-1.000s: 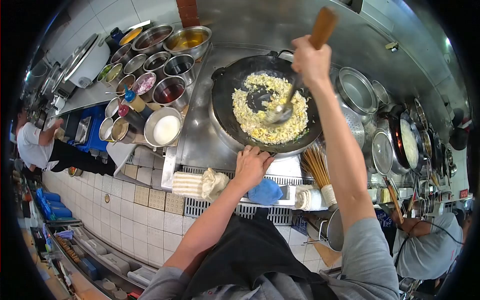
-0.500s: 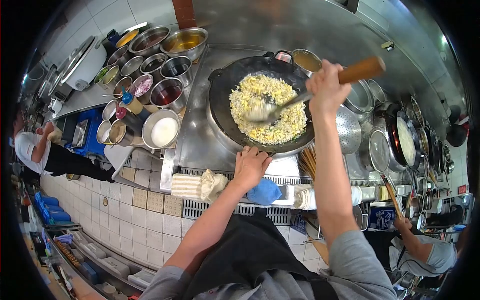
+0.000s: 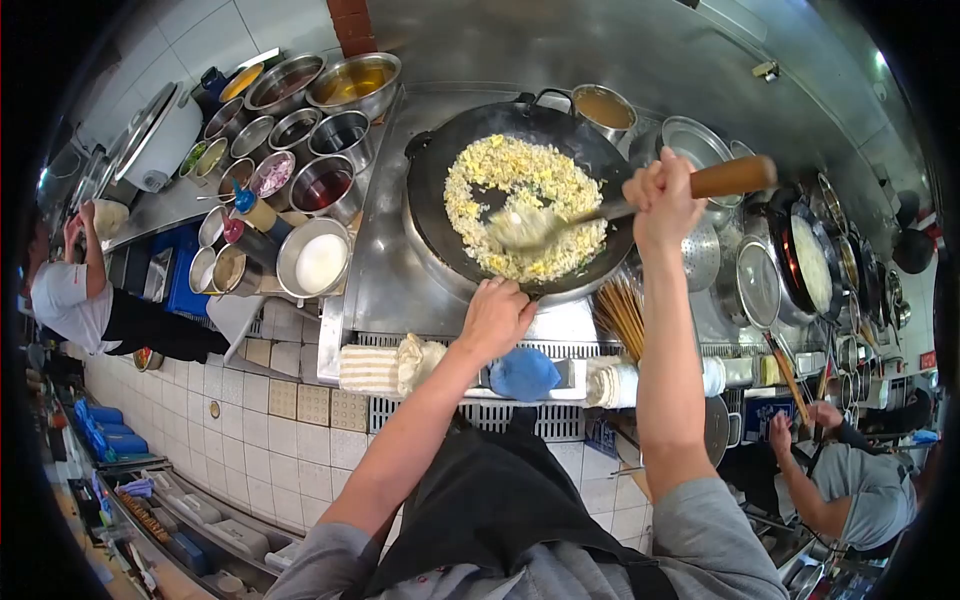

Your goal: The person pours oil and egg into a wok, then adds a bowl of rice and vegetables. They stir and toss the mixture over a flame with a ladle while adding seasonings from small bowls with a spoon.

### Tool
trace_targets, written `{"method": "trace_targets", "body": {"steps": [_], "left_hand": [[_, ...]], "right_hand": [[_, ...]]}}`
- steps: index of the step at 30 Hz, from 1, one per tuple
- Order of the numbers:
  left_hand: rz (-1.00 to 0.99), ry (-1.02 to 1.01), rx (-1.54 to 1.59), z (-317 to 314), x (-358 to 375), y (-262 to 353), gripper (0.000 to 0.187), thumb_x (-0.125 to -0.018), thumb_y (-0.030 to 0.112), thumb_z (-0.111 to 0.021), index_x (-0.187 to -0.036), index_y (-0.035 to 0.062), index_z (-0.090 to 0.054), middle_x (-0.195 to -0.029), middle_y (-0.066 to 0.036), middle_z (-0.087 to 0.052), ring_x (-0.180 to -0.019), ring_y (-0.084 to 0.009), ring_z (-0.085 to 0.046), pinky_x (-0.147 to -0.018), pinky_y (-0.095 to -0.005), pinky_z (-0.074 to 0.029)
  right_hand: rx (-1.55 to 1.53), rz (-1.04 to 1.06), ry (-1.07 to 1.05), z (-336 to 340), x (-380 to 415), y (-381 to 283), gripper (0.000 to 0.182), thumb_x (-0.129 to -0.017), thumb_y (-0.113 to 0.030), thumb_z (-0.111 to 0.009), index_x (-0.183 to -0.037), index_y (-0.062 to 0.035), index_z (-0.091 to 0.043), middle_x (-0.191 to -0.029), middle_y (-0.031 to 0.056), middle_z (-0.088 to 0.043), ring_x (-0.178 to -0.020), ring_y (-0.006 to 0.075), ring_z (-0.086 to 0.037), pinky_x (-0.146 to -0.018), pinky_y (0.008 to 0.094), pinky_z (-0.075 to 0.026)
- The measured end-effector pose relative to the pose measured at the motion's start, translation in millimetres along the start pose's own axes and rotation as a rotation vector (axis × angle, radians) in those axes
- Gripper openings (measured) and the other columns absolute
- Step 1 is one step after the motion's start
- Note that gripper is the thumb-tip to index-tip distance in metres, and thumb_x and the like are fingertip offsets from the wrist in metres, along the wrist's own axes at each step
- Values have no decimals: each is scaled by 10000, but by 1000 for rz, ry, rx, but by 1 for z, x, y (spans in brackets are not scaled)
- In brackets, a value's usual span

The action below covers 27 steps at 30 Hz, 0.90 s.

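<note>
Firmly in right hand (image 3: 662,197): ladle (image 3: 600,214).

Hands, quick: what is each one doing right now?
Left hand: fingers curled on the near rim of the wok; whether it grips cannot be told.
Right hand: closed around the wooden handle of the ladle.

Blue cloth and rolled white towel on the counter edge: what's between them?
Head view: a short bare stretch of steel ledge separates the blue cloth from the rolled white towel.

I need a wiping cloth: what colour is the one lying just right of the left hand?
Blue cloth, beside the left hand; head view shows it.
</note>
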State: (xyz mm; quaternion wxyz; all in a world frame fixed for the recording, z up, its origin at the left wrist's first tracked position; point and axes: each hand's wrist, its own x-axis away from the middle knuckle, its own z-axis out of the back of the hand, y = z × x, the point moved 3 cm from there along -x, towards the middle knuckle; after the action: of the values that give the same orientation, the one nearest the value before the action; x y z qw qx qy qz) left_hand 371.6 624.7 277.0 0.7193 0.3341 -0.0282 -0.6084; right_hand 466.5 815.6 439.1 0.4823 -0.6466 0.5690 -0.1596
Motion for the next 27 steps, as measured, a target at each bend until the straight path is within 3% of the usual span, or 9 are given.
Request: {"method": "trace_targets", "body": {"steps": [1, 4, 7, 13, 16, 18, 19, 22, 27], "left_hand": [[24, -91, 68, -4, 0, -2, 242, -839, 219, -619, -683, 37, -645, -714, -128, -614, -779, -308, -584, -799, -425, -412], [-66, 5, -4, 26, 18, 37, 293, -821, 216, -622, -584, 47, -596, -598, -124, -584, -590, -327, -580, -608, -442, -457], [-206, 194, 50, 89, 58, 107, 295, -727, 201, -718, -528, 100, -525, -503, -69, -499, -418, -224, -506, -426, -370, -401], [-178, 217, 31, 31, 30, 71, 324, -744, 205, -714, -532, 98, -494, -507, -67, -497, -439, -243, -512, -426, -377, -393], [-94, 114, -44, 9, 65, 68, 327, -788, 248, -673, -546, 88, -521, -548, -97, -537, -553, -290, -570, -489, -430, -430], [-87, -29, 41, 24, 114, 93, 262, -737, 251, -718, -570, 97, -588, -540, -83, -546, -476, -270, -548, -493, -393, -454], [-119, 80, 132, 31, 121, 103, 256, -722, 224, -729, -553, 105, -577, -510, -62, -523, -441, -254, -532, -462, -386, -438], [-124, 138, 7, 69, 51, 115, 323, -725, 234, -733, -522, 105, -518, -502, -62, -511, -449, -257, -536, -437, -387, -418], [-121, 135, 21, 6, 36, 64, 330, -772, 245, -693, -543, 63, -539, -558, -115, -555, -515, -316, -565, -496, -426, -448]], "right_hand": [[0, 0, 10, 10, -2, 11, 362, -886, -141, -563, -597, -115, -346, -484, -5, -313, -408, 124, -300, -433, 296, -287], [-212, -186, 264, 51, -33, 12, 327, -875, -170, -554, -633, -121, -340, -483, -6, -252, -403, 149, -274, -444, 351, -313], [-85, -301, 222, 62, -48, -43, 312, -868, -187, -592, -667, -133, -359, -490, -27, -247, -396, 116, -237, -428, 329, -285], [88, -31, 467, 21, -58, -19, 307, -884, -238, -624, -752, -104, -381, -502, -22, -291, -376, 114, -274, -386, 326, -257], [-66, 48, 357, 19, -61, -22, 295, -881, -218, -626, -762, -87, -389, -504, -7, -312, -370, 120, -281, -379, 336, -265], [-101, 52, 331, 15, -73, -45, 284, -881, -202, -625, -763, -88, -393, -501, -10, -309, -368, 121, -276, -375, 339, -264], [-122, 38, 309, 18, -76, -54, 273, -880, -187, -624, -763, -89, -397, -499, -12, -307, -366, 121, -270, -372, 342, -262], [-2, 39, 352, 14, -81, -43, 263, -868, -187, -652, -766, -78, -435, -475, 4, -361, -338, 142, -338, -346, 328, -282], [107, 252, 398, -2, -59, -25, 295, -889, -208, -641, -719, -66, -446, -458, 27, -415, -330, 152, -414, -327, 313, -320]]}}
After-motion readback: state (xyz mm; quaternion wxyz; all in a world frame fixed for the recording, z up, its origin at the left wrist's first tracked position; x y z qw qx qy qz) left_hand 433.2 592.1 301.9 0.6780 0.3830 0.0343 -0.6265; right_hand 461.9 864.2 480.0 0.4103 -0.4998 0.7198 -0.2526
